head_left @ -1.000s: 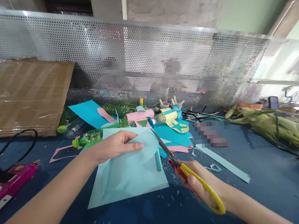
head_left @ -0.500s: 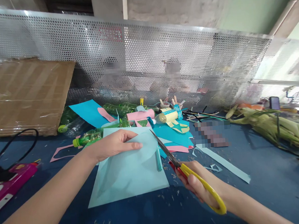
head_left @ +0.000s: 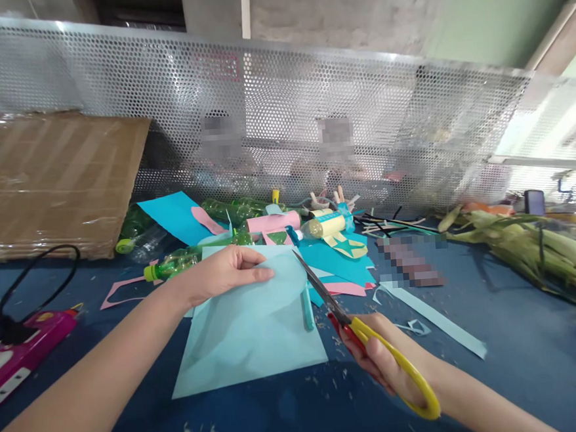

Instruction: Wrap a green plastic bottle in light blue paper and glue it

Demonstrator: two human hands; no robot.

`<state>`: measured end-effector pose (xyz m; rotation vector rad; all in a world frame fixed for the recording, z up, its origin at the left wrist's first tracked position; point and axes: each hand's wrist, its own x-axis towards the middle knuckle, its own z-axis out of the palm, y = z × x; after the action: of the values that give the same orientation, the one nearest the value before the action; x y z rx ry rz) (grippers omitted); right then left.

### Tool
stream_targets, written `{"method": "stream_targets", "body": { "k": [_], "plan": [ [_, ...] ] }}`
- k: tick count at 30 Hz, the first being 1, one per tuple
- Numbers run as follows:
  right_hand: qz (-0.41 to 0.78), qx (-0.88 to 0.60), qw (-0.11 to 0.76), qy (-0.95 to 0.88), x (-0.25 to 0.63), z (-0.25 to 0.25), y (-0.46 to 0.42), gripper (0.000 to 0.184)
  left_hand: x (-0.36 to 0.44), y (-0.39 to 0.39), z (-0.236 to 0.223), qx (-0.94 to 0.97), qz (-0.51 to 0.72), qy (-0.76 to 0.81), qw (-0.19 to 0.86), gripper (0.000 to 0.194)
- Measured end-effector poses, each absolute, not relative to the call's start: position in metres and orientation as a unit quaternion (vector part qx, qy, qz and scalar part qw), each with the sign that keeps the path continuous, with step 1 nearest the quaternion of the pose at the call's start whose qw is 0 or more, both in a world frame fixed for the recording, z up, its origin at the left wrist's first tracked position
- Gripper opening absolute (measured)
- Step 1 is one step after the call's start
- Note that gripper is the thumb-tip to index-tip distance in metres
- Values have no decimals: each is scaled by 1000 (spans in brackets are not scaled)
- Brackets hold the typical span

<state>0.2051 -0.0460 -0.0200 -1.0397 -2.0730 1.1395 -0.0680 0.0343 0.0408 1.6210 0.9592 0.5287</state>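
Note:
Between the thumb and fingers of my left hand (head_left: pixel 233 272) is a light blue paper piece (head_left: pixel 285 285) with a rounded edge, held above a light blue sheet of paper (head_left: pixel 243 354). My right hand (head_left: pixel 379 351) grips scissors (head_left: pixel 357 326) with yellow and red handles. Their blades point up and left, the tip beside the right edge of the rounded piece. A teal pen (head_left: pixel 308 310) lies at the sheet's right edge, near the blades. Narrow light blue offcuts (head_left: pixel 436 317) lie right of the scissors.
Green plastic bottles (head_left: pixel 173 267), a paper-covered bottle (head_left: pixel 328 225) and coloured paper sit behind the sheet. A magenta power strip (head_left: pixel 26 349) is at left, below cardboard (head_left: pixel 54 193). Corn husks (head_left: pixel 521 242) lie at right. People show behind a perforated metal screen (head_left: pixel 384 110).
The view has shifted slightly, so everything appears a little further right. Both hands keep their grips, and the scissor tip stays beside the paper's edge.

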Motion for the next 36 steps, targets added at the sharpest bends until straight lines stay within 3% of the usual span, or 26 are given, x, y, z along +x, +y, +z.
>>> {"method": "stream_targets", "body": {
  "k": [36],
  "plan": [
    [410,-396,253,-782,207,-20,-48,67,-75,38,41,715,210,426,514,38]
  ]
}}
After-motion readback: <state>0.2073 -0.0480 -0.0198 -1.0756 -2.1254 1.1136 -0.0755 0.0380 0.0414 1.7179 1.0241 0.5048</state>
